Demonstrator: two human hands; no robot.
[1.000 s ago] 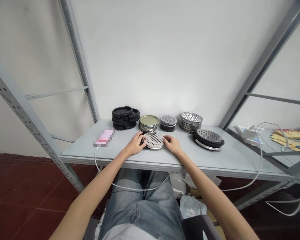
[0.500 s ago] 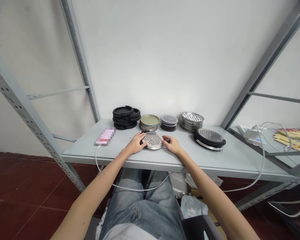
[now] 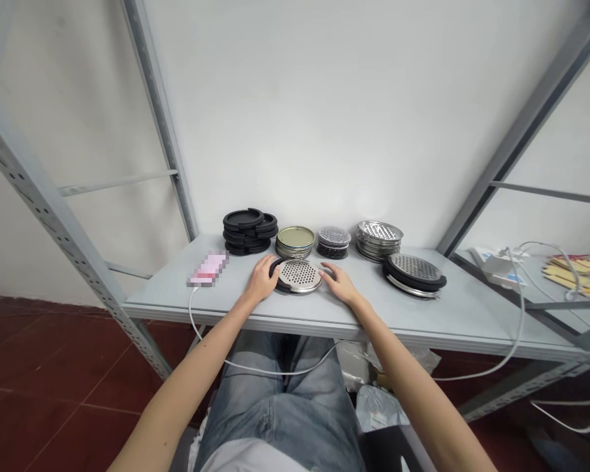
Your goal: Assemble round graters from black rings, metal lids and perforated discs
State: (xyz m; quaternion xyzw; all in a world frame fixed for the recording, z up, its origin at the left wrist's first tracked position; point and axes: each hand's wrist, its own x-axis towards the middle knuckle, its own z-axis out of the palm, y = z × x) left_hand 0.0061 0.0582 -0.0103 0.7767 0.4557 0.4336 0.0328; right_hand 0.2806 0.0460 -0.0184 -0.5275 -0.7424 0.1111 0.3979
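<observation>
A round metal grater plate point(image 3: 301, 273) with many small holes lies flat on the table in front of me. Around its left side runs a black curved rim point(image 3: 281, 283), while bare silver edge shows on the right. My left hand point(image 3: 261, 280) rests at the left of the rim, thumb and fingers apart, seemingly touching it. At the plate's right edge, my right hand point(image 3: 339, 283) has loosely spread fingers, their tips close to the metal. Farther right lies a stack with another holed plate point(image 3: 415, 267) in a black rim, a silver disc beneath.
Along the wall stand stacks of black rings point(image 3: 248, 233), gold-coloured lids point(image 3: 295, 241), small grater discs point(image 3: 334, 241) and larger silver grater plates point(image 3: 378, 239). A blurred-out phone point(image 3: 209, 269) with a white cable point(image 3: 193, 321) lies left. Metal shelf posts point(image 3: 160, 118) frame the table point(image 3: 354, 321).
My left hand has drawn back to the left off the plate, uncovering the black rim. My right hand's fingers have loosened from the right edge.
</observation>
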